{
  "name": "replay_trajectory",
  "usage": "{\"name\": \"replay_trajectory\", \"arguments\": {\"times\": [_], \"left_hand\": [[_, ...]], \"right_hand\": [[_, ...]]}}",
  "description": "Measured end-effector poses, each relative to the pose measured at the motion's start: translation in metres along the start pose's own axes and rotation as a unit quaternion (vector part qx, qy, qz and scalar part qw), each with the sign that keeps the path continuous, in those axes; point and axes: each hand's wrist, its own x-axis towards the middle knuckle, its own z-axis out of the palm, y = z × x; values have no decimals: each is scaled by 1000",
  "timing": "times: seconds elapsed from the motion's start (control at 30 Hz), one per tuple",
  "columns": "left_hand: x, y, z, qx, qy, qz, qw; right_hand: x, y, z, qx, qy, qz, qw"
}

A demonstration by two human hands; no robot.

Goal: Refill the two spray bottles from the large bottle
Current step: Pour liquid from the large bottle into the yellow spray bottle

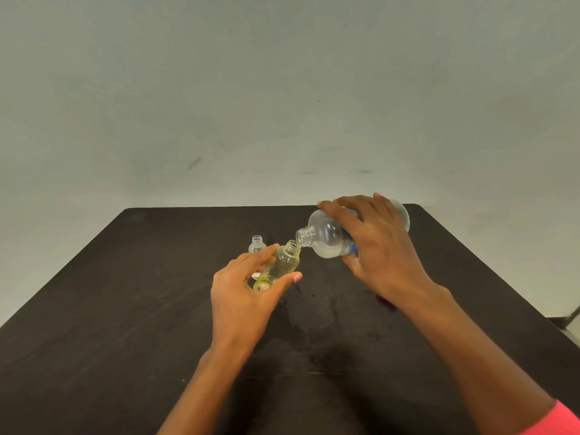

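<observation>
My right hand grips the large clear bottle, which has a blue label. It is tipped on its side with its open neck pointing left and down. My left hand holds a small yellowish spray bottle, uncapped and tilted, between thumb and fingers. Its mouth sits right under the large bottle's neck. A second small clear spray bottle, also uncapped, stands upright on the table just behind my left hand's fingers.
The dark table shows wet smears in front of my hands. A small pale object lies partly hidden behind my left hand. A pale wall rises behind the table's far edge.
</observation>
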Motion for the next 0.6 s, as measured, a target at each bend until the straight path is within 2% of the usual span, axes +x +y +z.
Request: {"name": "replay_trajectory", "arguments": {"times": [0.6], "left_hand": [[0, 2, 1, -3, 0, 0, 1000]], "right_hand": [[-1, 0, -3, -9, -2, -3, 1000]]}}
